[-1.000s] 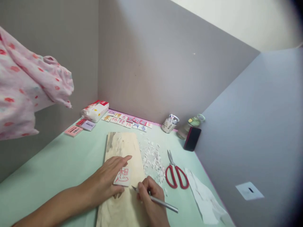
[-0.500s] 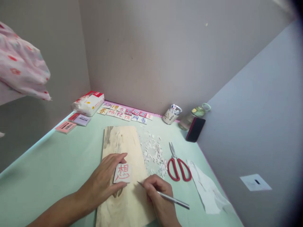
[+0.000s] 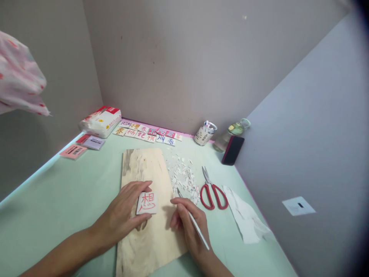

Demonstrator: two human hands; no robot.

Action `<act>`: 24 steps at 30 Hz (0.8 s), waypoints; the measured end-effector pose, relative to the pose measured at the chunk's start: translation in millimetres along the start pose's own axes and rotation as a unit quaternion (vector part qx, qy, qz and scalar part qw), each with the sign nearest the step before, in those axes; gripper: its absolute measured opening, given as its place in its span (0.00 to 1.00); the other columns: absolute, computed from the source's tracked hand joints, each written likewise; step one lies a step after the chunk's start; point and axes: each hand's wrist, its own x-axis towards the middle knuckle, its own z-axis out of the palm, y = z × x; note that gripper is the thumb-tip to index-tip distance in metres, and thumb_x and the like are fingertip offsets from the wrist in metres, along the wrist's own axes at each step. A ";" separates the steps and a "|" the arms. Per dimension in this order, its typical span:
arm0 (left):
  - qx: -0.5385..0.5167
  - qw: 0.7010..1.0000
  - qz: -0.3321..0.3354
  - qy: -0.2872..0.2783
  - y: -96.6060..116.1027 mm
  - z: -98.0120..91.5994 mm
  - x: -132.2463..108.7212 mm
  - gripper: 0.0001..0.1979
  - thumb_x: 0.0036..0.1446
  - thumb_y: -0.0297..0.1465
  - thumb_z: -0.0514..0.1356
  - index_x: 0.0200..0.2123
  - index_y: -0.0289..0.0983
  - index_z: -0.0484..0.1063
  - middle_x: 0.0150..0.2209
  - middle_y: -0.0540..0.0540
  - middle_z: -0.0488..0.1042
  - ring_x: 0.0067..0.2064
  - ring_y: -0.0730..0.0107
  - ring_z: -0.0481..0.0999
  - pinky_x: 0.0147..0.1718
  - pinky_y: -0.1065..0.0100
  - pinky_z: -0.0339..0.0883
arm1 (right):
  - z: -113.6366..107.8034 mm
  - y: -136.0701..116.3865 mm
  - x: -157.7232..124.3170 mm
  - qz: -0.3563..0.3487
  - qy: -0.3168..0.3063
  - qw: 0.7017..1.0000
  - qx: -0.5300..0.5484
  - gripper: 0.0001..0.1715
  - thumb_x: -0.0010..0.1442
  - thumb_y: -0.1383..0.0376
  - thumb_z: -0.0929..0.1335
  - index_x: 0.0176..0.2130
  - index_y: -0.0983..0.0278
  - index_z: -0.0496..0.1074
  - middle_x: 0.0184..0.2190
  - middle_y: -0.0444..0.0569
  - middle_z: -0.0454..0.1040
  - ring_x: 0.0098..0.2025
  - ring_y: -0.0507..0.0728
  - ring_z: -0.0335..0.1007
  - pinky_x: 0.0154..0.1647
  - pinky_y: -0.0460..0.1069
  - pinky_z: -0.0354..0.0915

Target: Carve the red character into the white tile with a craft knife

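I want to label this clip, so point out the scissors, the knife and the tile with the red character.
scissors (image 3: 210,186), head view, where the blades meet the red handles.
knife (image 3: 198,231), head view, middle of the metal shaft.
tile (image 3: 147,202), head view, centre of its face.

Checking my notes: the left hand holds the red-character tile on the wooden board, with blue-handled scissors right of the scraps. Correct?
No: the head view shows the scissors have red handles, not blue. The left hand does hold the red-character tile on the wooden board, scissors right of the scraps.
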 end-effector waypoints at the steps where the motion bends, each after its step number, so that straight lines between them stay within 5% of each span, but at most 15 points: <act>1: 0.000 1.000 0.004 -0.003 0.4 -1.5 0.1 0.34 0.66 0.33 0.62 0.70 0.50 0.52 0.62 0.43 0.70 0.64 0.51 0.68 0.63 0.50 0.65 | 0.5 -0.2 -0.4 -0.009 -0.003 1.000 -0.013 0.22 0.72 0.50 0.65 0.43 0.63 0.78 0.19 0.43 0.74 0.22 0.53 0.69 0.27 0.46 0.66; 6: 0.002 1.000 0.007 -0.007 1.6 -5.2 -0.2 0.31 0.66 0.31 0.58 0.69 0.51 0.55 0.65 0.44 0.68 0.66 0.53 0.67 0.64 0.52 0.65 | 0.4 3.2 1.1 -0.144 0.040 0.973 -0.174 0.09 0.68 0.64 0.68 0.47 0.62 0.76 0.35 0.49 0.81 0.35 0.57 0.79 0.38 0.49 0.74; 12: -0.002 1.000 -0.013 0.013 5.2 -3.0 -0.7 0.32 0.68 0.37 0.61 0.70 0.50 0.52 0.61 0.44 0.73 0.63 0.52 0.71 0.62 0.51 0.68 | -1.0 17.4 3.7 -0.305 -0.002 0.889 -0.341 0.29 0.65 0.72 0.67 0.63 0.60 0.65 0.61 0.59 0.75 0.65 0.67 0.69 0.63 0.66 0.68; 24: 0.042 0.999 -0.023 0.009 8.9 -0.5 -1.9 0.33 0.69 0.37 0.59 0.72 0.50 0.49 0.60 0.44 0.75 0.61 0.52 0.72 0.60 0.51 0.68 | -0.6 -0.7 5.0 -0.300 -0.073 0.865 -0.394 0.17 0.64 0.75 0.67 0.51 0.62 0.68 0.59 0.60 0.75 0.61 0.69 0.71 0.59 0.66 0.69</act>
